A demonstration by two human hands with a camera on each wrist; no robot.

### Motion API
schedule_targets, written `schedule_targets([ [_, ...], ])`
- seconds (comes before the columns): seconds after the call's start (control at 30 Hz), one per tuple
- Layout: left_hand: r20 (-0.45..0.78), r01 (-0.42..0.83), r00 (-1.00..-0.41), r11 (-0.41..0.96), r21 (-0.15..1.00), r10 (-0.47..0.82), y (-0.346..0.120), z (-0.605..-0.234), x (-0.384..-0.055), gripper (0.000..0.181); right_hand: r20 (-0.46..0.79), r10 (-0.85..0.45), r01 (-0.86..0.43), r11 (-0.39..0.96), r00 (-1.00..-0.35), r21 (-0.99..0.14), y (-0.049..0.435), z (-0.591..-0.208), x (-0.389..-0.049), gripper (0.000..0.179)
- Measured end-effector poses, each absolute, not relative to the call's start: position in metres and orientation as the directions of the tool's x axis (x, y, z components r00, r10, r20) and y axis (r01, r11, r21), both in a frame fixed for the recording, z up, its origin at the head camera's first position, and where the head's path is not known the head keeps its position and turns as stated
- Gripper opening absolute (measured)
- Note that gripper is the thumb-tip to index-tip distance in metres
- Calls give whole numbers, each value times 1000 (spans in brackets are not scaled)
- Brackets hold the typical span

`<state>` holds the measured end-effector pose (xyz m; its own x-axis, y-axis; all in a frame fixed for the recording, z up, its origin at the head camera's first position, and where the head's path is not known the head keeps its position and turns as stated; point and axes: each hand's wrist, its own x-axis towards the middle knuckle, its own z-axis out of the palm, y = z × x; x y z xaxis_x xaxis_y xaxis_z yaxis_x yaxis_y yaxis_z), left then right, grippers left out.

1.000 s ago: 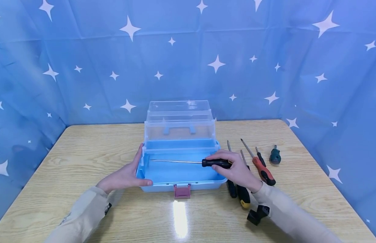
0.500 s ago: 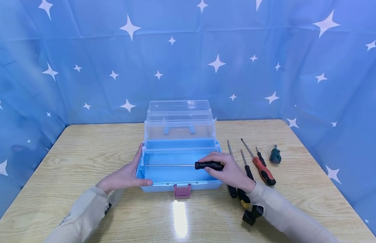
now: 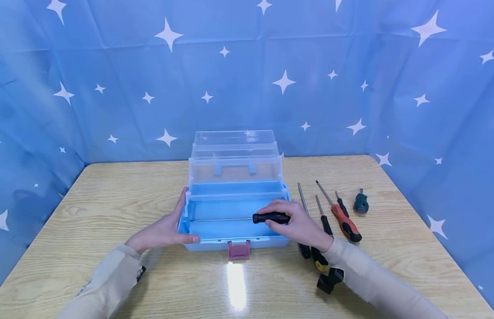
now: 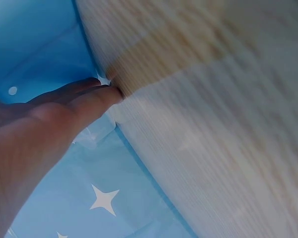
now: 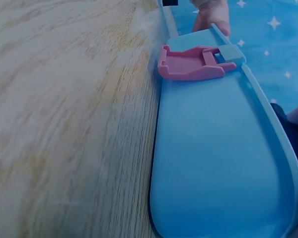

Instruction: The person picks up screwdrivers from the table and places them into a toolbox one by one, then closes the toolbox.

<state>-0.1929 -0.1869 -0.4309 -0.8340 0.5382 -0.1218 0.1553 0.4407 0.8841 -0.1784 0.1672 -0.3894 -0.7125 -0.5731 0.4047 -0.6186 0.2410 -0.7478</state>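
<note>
A blue plastic toolbox point(image 3: 207, 244) stands mid-table in the head view, its clear lid point(image 3: 236, 170) raised at the back and its pink latch point(image 3: 239, 251) hanging in front. My right hand point(image 3: 300, 226) holds a screwdriver point(image 3: 267, 217) by its black handle. The long thin shaft points left, low over the box's interior. My left hand point(image 3: 161, 232) rests against the box's left end, fingers straight along the side and thumb on the front rim. In the left wrist view, its fingers point(image 4: 84, 101) lie along the box. The right wrist view shows the front wall point(image 5: 208, 148) and latch.
Right of the box lie several more screwdrivers, among them a red-and-black one point(image 3: 344, 223) and a stubby green one point(image 3: 361, 203). A yellow-and-black handle point(image 3: 319, 260) lies partly under my right forearm. Behind the wooden table point(image 3: 123, 190) hangs a blue starred curtain point(image 3: 247, 88).
My right hand has moved left and slightly down with the screwdriver, bringing its shaft lower into the box. The left hand has stayed at the box's left end.
</note>
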Motion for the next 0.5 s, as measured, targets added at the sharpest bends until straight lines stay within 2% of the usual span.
schedule_targets([
  [0.3, -117, 159, -842, 449, 879, 526, -187, -431, -193, 127, 382, -578, -610, 269, -721, -746, 166, -388, -177, 23],
  [0.5, -124, 159, -841, 459, 874, 527, -187, -430, -192, 127, 347, -579, -589, 302, -738, -749, 171, -410, -188, 24],
])
